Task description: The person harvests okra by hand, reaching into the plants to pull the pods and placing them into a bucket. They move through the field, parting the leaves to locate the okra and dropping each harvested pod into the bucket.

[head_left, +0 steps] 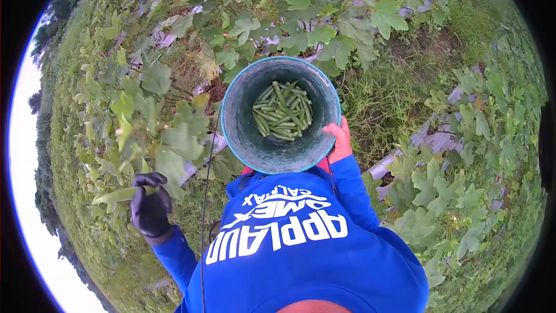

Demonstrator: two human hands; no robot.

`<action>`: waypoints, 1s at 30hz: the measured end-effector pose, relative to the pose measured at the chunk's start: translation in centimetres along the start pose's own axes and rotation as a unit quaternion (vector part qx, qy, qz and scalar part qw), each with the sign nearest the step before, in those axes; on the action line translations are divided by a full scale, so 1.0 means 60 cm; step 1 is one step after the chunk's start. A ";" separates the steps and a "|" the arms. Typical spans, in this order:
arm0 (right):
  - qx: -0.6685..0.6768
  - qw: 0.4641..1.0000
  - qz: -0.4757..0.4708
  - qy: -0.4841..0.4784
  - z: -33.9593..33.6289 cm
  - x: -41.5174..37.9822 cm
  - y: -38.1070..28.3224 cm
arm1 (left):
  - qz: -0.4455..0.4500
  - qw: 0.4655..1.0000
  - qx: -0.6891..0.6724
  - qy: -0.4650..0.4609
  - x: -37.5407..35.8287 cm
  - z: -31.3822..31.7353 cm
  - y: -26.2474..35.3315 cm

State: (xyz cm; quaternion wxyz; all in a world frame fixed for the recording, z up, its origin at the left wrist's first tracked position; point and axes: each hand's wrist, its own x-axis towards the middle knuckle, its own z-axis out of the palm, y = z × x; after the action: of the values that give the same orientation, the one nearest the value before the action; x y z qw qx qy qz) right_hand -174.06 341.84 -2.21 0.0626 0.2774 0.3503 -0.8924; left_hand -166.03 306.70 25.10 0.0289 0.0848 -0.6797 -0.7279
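Observation:
My left hand (150, 204), in a dark glove, is closed on a long light-green okra pod (116, 196) that points out to the left. Leaves of the okra plants (179, 139) are just above that hand. A round teal bucket (237, 139) stands open in front of my chest, with several green okra pods (282, 110) lying loose at its bottom. At the bucket's right side, my bare right hand (341, 141) grips the rim with the thumb over the edge; its other fingers are mostly hidden behind the wall.
Leafy okra plants (385, 17) crowd the front, and more plants (431, 188) grow on the right. Grass (376, 93) covers the strip between them. Pale plastic sheeting (440, 139) shows under the leaves. A thin dark cord (207, 197) hangs left of the bucket.

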 end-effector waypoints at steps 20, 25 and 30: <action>0.020 0.988 -0.125 0.091 -0.125 0.010 -0.136 | -0.009 0.942 0.253 -0.218 0.382 0.374 -0.170; 0.036 0.975 -0.165 0.143 -0.170 0.050 -0.183 | -0.007 0.949 0.291 -0.118 0.612 0.457 -0.245; 0.075 0.961 -0.187 0.192 -0.211 0.125 -0.257 | 0.126 0.842 0.513 0.108 0.817 0.552 -0.312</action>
State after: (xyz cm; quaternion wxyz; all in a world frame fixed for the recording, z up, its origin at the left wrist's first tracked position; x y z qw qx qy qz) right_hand -179.33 362.33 -4.74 -0.1947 0.3769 0.3330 -0.8421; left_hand -218.26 332.97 4.38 0.1461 0.0797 -0.9533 -0.2520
